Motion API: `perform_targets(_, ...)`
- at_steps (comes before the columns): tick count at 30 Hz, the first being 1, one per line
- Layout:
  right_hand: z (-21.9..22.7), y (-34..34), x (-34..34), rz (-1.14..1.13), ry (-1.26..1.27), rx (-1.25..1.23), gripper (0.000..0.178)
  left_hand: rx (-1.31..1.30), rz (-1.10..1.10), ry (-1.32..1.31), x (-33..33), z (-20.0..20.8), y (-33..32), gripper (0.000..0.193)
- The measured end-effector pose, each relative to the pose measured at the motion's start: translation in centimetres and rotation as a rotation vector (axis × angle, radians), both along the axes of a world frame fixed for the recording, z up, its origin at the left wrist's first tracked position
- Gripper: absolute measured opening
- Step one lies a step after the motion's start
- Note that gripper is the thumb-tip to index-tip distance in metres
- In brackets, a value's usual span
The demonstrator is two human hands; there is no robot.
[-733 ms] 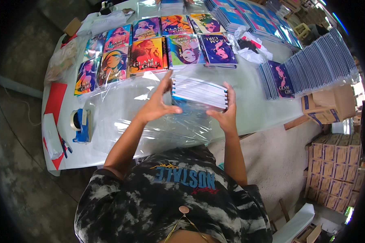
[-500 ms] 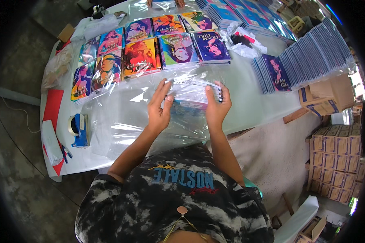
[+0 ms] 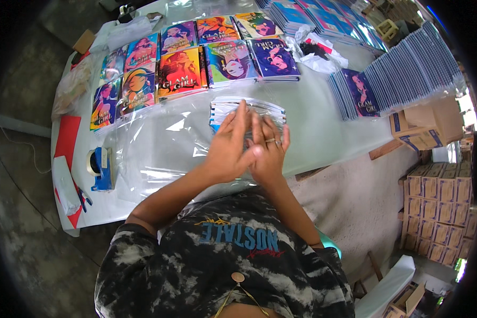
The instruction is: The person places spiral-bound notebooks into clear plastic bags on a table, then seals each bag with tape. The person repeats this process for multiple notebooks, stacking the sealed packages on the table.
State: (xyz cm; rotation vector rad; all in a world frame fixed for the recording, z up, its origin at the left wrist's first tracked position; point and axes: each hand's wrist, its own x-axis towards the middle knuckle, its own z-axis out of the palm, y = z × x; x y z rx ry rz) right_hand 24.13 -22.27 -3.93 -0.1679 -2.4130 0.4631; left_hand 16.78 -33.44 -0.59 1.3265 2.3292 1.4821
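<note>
A small stack of notebooks [image 3: 249, 102] lies near the front edge of the table, wrapped at least partly in clear plastic film [image 3: 169, 159] that spreads to its left. My left hand [image 3: 229, 151] rests over the near side of the stack, fingers stretched forward and its thumb toward the other hand. Close against it, my right hand [image 3: 268, 153] has its fingers extended over the same stack, a ring on one finger. Together the hands hide most of the top notebook. Beyond them, colourful illustrated notebooks [image 3: 183, 71] lie in two rows of piles.
A blue tape dispenser [image 3: 105, 169] stands at the left, near a red strip [image 3: 68, 135] and a white wrapped bundle [image 3: 66, 183]. A long row of notebooks [image 3: 403, 74] leans at the right. Crumpled white plastic [image 3: 318, 53] sits beyond. Cartons [image 3: 437, 212] are stacked off the table.
My hands have left the two sides of the notebook stack and come together over its near side. The stack's far end now shows beyond my fingers.
</note>
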Motion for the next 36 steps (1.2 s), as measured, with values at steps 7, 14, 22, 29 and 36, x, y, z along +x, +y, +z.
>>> perform_targets(7,0.7,1.2,-0.6,0.076,0.091,0.139,0.033,-0.075,0.161,0.269,-9.2,2.4,3.5,0.057)
perform_targets(14,-0.9,0.8,-1.5,0.049,0.473,-0.241,0.029,-0.059,-0.053,0.350,-3.9,0.3,1.4,0.028)
perform_targets(22,-1.0,1.7,-1.2,0.107,0.292,-0.104,0.021,-0.052,0.050,0.517,1.1,-2.4,-2.0,0.034)
perform_targets(29,-2.3,1.8,-0.5,0.141,0.424,-0.063,0.018,-0.166,1.168,0.164,-4.8,-0.3,-23.3,0.037)
perform_targets(36,-2.6,1.4,-0.1,0.123,0.404,-0.027,0.018,-0.300,0.956,-0.842,-8.4,-4.4,-42.5,0.046)
